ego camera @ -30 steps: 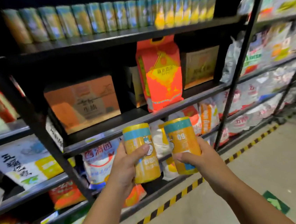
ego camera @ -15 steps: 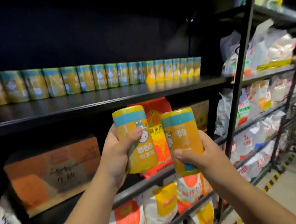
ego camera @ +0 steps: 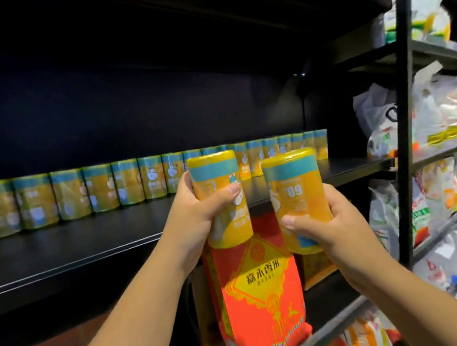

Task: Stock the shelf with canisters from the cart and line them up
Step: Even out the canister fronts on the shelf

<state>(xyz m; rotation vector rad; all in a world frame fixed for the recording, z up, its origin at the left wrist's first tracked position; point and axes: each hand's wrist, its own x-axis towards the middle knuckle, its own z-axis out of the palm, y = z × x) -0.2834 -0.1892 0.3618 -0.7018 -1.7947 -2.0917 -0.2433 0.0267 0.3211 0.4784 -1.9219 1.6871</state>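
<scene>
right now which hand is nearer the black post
Right. The right hand, holding a canister, is just left of the post; the left hand, with another canister, is further left.

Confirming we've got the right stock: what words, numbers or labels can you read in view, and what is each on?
"09": right canister, held by the right hand.
"香米", after two characters I can't read surely: red bag; its smaller line is too small.
Blurred white print: left canister, in the left hand.
Too blurred to read: canister row, white bags.
</scene>
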